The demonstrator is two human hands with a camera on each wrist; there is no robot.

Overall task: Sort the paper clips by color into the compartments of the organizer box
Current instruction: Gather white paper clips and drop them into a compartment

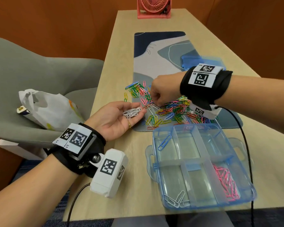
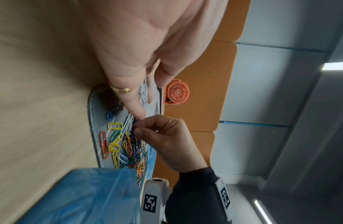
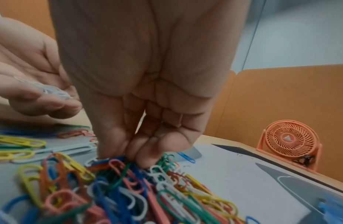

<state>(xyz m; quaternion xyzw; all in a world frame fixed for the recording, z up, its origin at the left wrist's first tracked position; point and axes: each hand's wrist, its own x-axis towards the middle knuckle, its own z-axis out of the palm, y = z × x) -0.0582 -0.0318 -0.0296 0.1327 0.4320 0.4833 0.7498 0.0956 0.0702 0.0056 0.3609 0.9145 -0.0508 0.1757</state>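
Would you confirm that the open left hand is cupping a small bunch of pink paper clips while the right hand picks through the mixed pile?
Not quite: the head view shows the clips lying in the open left hand are white paper clips, not pink. The right hand does reach into the mixed-colour pile of paper clips.

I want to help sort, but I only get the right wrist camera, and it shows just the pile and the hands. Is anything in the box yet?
Observer: Yes. A bunch of pink clips lies in the near right compartment of the organizer box.
Operator: Are there any white ones in there?
Observer: A few white clips lie in the near left compartment.
Operator: And blue?
Observer: One blue clip lies in the far left compartment.
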